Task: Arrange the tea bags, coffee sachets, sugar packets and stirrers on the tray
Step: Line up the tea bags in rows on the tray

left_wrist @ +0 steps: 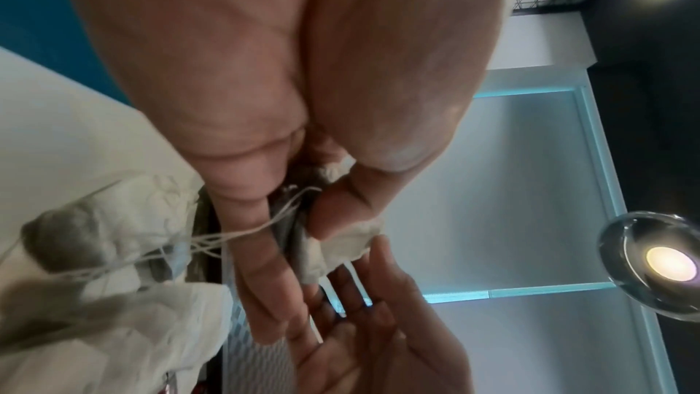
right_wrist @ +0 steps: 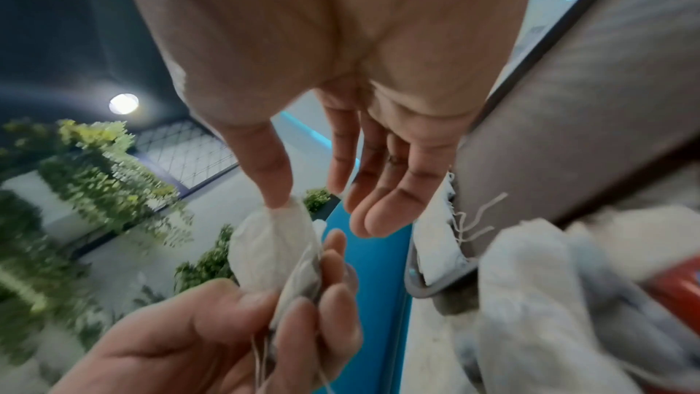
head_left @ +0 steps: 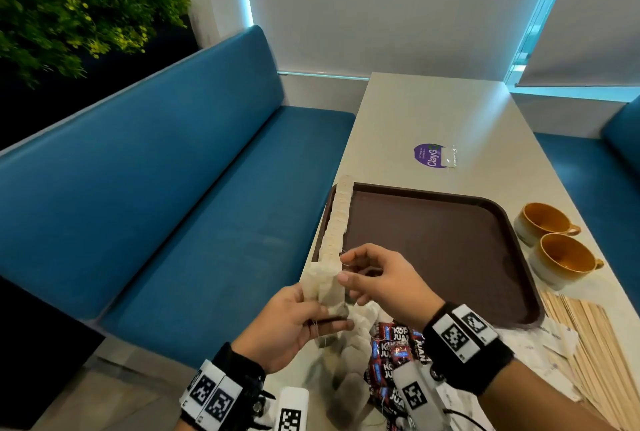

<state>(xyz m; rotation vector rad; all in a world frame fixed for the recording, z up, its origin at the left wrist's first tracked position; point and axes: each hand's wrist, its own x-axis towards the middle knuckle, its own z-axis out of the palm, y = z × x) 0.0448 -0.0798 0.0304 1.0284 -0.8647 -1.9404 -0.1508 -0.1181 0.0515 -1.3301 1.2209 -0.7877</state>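
Just before the near left corner of the tray (head_left: 450,202), a bunch of tea bags (head_left: 323,283) is pinched in the left hand (head_left: 287,323), seemingly for feeding the row along the tray's left rim. One bag is touched by the right hand (head_left: 377,278), thumb on it, fingers loosely spread, probably so it can be separated.

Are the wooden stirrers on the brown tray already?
No, the wooden stirrers lie on the table beside the brown tray, to its right, not on it.
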